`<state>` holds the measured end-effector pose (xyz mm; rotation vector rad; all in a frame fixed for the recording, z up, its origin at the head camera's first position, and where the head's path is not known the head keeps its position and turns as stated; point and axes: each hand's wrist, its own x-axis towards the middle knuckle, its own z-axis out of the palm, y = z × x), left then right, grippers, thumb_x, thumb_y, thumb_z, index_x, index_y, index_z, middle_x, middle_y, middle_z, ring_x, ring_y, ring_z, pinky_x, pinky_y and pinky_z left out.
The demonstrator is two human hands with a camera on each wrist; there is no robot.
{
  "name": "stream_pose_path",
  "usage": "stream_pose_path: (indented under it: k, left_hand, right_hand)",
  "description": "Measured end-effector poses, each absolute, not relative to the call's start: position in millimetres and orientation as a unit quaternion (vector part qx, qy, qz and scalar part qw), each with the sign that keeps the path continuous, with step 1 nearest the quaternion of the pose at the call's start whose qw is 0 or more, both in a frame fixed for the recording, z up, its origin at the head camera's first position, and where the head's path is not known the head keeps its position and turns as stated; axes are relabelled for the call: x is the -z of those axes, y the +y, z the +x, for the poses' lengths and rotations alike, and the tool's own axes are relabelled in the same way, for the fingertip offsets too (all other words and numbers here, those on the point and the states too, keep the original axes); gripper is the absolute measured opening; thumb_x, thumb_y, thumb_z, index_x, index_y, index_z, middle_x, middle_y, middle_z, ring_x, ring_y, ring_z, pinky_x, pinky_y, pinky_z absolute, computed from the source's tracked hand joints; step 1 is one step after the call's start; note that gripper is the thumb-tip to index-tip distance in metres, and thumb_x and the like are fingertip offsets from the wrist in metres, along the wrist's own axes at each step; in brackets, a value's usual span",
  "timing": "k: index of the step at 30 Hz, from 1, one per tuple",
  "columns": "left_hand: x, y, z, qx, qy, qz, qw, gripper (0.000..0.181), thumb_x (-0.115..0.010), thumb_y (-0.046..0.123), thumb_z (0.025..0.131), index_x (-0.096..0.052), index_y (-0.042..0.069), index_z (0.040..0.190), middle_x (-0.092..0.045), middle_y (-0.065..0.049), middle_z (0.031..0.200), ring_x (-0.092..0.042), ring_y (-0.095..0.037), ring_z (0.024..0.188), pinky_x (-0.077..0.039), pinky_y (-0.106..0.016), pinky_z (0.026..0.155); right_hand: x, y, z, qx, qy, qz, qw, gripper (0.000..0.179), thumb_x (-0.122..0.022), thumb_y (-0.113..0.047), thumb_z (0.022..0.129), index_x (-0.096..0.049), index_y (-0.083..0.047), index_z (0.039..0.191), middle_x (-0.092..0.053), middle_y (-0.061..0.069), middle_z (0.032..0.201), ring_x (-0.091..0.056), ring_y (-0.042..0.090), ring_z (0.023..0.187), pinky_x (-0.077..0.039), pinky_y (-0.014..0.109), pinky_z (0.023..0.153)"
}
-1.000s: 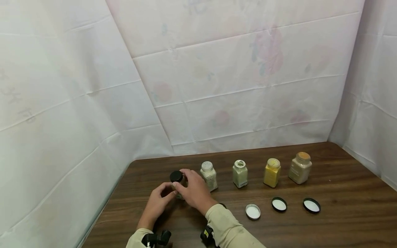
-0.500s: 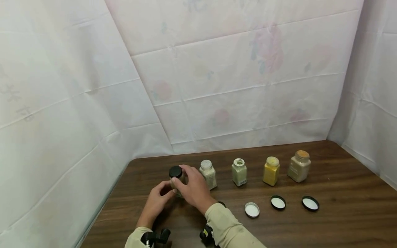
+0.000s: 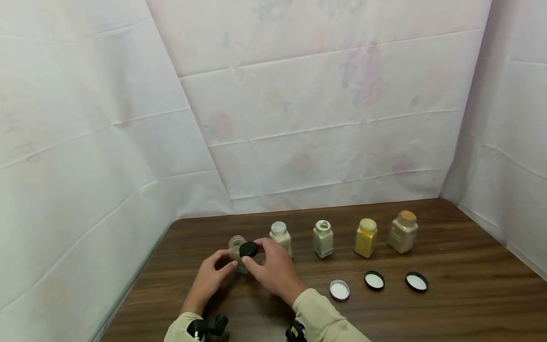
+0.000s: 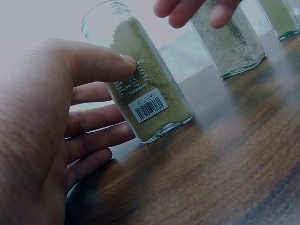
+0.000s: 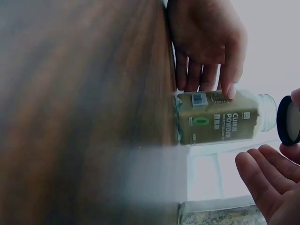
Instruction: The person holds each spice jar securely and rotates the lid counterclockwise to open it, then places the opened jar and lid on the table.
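On the table's left side stands a square glass jar of cumin powder [image 5: 219, 117], uncapped, its threaded neck bare. My left hand [image 3: 209, 280] holds it, thumb [image 4: 123, 66] on the labelled face and fingers round the other side. My right hand [image 3: 275, 270] pinches a black lid [image 3: 248, 249] by its rim, just right of the jar's mouth and apart from it. In the right wrist view the lid's pale inside faces the neck. Close to the right hand is a jar of pale flecked seasoning [image 3: 279, 232], partly hidden behind it.
To the right stand a pale green jar [image 3: 323, 241], a yellow jar [image 3: 366, 240] and a larger beige jar [image 3: 402, 233], all uncapped. Before them three lids lie inside up: a silvery lid [image 3: 339, 289], a black-rimmed lid [image 3: 374, 280] and another black-rimmed lid [image 3: 416, 282]. White cloth [image 3: 320, 118] hangs behind the table.
The black lid has come off the cumin jar and moved right and down with my right hand, baring the jar's mouth. My left hand keeps hold of the jar. The head view shifted slightly.
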<state>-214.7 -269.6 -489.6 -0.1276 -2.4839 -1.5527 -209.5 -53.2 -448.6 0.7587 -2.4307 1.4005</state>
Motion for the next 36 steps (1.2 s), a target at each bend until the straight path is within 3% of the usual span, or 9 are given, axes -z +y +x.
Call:
stream_pose_path:
  k: [3,8,13,18,36]
  left_hand:
    - [490.4,-269.8,-216.0,0.523,-0.845,-0.042,0.107,0.031,-0.075,0.022,0.091,-0.069,0.011,0.12,-0.069,-0.003,0.113,-0.061,-0.018,0.106,-0.048,-0.033,0.091]
    - [489.8,-269.1,-215.7,0.523,-0.845,-0.042,0.106,0.031,-0.075,0.02,0.092,-0.069,0.009,0.12,-0.069,-0.004,0.115,-0.061,-0.017,0.107,-0.047,-0.032,0.092]
    - [486.7,-268.7,-213.7,0.523,-0.845,-0.045,0.108,0.034,-0.075,0.021,0.092,-0.068,0.007,0.122,-0.068,-0.005,0.116,-0.061,-0.019,0.107,-0.047,-0.033,0.091]
    - [486.5,-268.1,-215.2,0.52,-0.847,-0.044,0.106,0.032,-0.075,0.022,0.092,-0.069,0.009,0.12,-0.069,-0.004,0.115,-0.061,-0.018,0.107,-0.047,-0.035,0.093]
    - [489.7,-269.7,-217.5,0.515,-0.85,-0.043,0.102,0.033,-0.074,0.023,0.092,-0.068,0.009,0.121,-0.069,-0.005,0.115,-0.062,-0.019,0.107,-0.048,-0.034,0.091]
  right_hand:
    - [450.5,-50.9,-208.2,-0.479,-0.833,0.256,0.109,0.037,-0.068,-0.041,0.095,-0.06,-0.014,0.119,-0.063,0.0,0.112,-0.058,0.001,0.073,-0.051,0.025,0.069]
    - [449.9,-49.4,-206.5,-0.473,-0.835,0.256,0.111,0.031,-0.073,-0.036,0.091,-0.059,-0.016,0.111,-0.063,-0.004,0.105,-0.061,0.008,0.081,-0.049,0.026,0.07]
    - [448.5,-49.4,-206.7,-0.47,-0.834,0.265,0.114,0.026,-0.075,-0.03,0.087,-0.057,-0.021,0.103,-0.06,-0.01,0.096,-0.054,0.008,0.073,-0.046,0.025,0.064]
    - [447.7,-48.3,-207.8,-0.463,-0.833,0.275,0.123,0.027,-0.077,-0.024,0.082,-0.055,-0.022,0.098,-0.058,-0.013,0.092,-0.057,0.009,0.077,-0.047,0.024,0.07]
    - [447.4,-49.3,-207.5,-0.421,-0.853,0.297,0.082,0.032,-0.076,-0.03,0.085,-0.054,-0.019,0.106,-0.06,-0.008,0.092,-0.054,0.002,0.074,-0.047,0.023,0.065]
